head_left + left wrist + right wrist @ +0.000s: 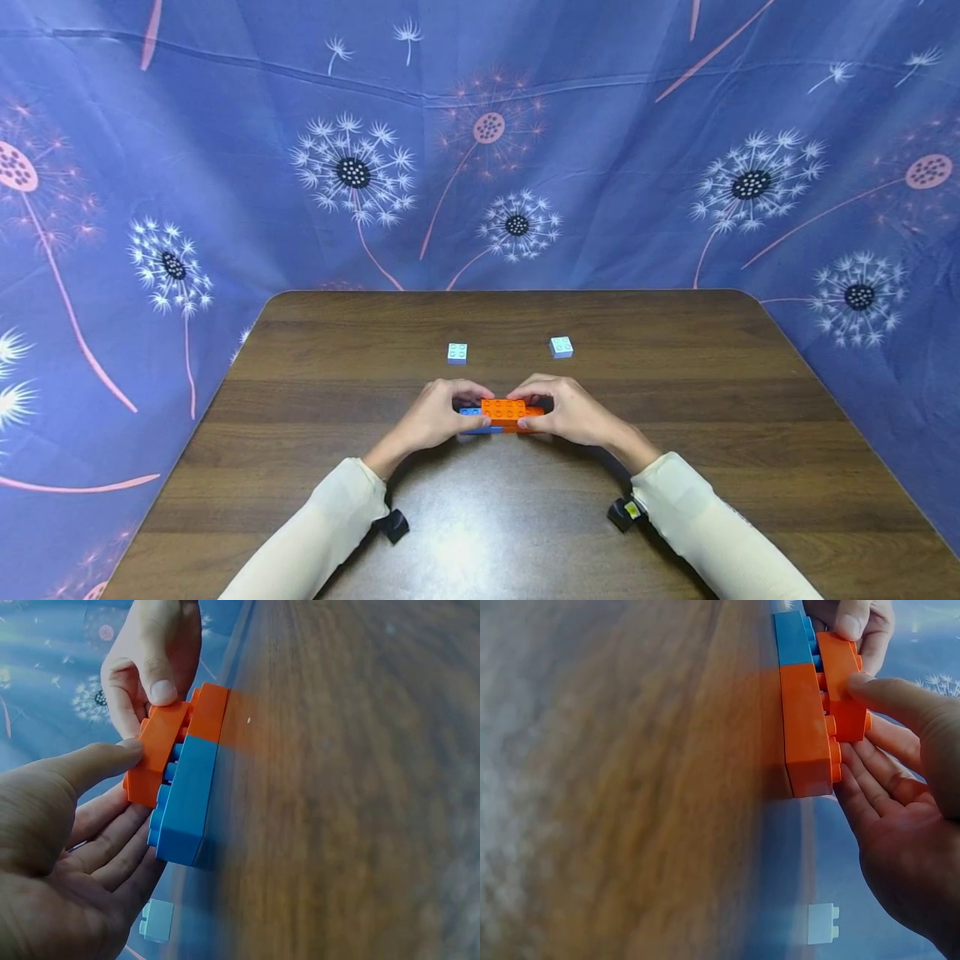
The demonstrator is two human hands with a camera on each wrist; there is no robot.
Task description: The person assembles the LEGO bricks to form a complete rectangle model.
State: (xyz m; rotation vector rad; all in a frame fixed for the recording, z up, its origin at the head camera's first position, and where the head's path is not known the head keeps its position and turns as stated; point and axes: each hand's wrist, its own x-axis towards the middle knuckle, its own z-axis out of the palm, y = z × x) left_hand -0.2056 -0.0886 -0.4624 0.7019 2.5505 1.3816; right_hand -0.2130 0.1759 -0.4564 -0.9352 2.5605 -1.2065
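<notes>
An orange toy building brick (503,409) is pinched at its left end by my left hand (437,413) and at its right end by my right hand (567,409). Below it on the table, a blue brick (189,801) and a second orange brick (807,729) lie end to end. The upper brick spans the joint between these two. Studs of the lower bricks show in the gap beneath it, so it is not fully pressed down. Both thumbs are on its near side; the other fingers reach behind, partly hidden in the head view.
Two small pale blue bricks stand farther back on the wooden table (315,350), one left brick (457,353) and one right brick (561,347). A blue dandelion-patterned cloth (600,167) hangs behind the table's far edge.
</notes>
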